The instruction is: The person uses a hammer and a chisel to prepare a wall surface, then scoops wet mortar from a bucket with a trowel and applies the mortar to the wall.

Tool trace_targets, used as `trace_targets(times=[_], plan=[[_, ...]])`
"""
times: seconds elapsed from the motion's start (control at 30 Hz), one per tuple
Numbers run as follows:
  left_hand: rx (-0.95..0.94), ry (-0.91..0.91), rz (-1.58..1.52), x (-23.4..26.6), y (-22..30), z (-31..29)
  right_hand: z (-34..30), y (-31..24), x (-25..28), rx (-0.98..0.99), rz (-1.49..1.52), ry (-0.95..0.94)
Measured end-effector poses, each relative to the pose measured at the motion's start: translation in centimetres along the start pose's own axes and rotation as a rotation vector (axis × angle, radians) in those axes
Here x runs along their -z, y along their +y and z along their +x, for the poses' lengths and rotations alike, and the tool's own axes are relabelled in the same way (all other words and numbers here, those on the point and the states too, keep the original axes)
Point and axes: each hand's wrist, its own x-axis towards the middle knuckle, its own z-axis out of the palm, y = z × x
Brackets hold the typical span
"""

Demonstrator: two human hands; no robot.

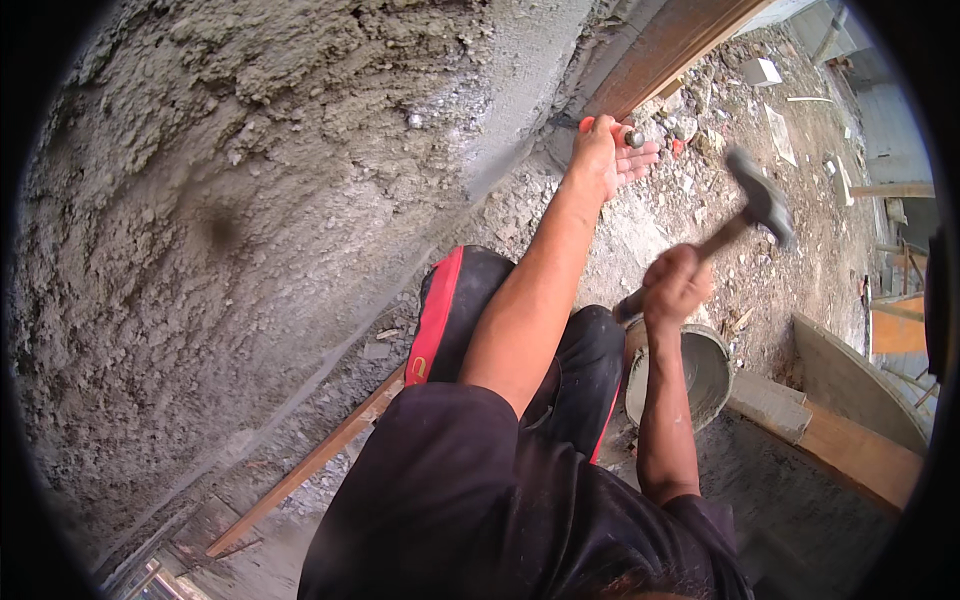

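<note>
My left hand (607, 165) reaches forward to the foot of a wooden door frame. Its thumb pins an orange-handled chisel (588, 125) against the palm while the other fingers stretch out. The chisel's round metal end (634, 139) faces right, and its dark tip points toward the gap between frame and wall; the very tip is hard to make out. In my right hand (677, 287) a hammer (765, 200) is held by its handle, raised to the right of the chisel and apart from it. Motion blurs the hammer head slightly.
A rough plastered wall (230, 200) fills the left side. The wooden frame (665, 55) rises ahead. Rubble (700, 120) covers the ground. A bucket (718, 375) with grey residue stands under my right forearm, beside a plank (860, 450) and a curved grey basin (850, 375).
</note>
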Motion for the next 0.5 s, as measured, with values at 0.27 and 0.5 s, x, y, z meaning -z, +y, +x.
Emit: trace_targets(times=[0.27, 0.5], plan=[[-0.003, 0.107, -0.127, 1.9, 0.7, 0.4, 0.1, -7.5, -1.4, -0.167, 0.186, 0.039], [0.172, 0.024, 0.204, 2.2, -4.2, -2.2, -1.0, -6.4, 1.5, -0.204, 0.187, 0.026]])
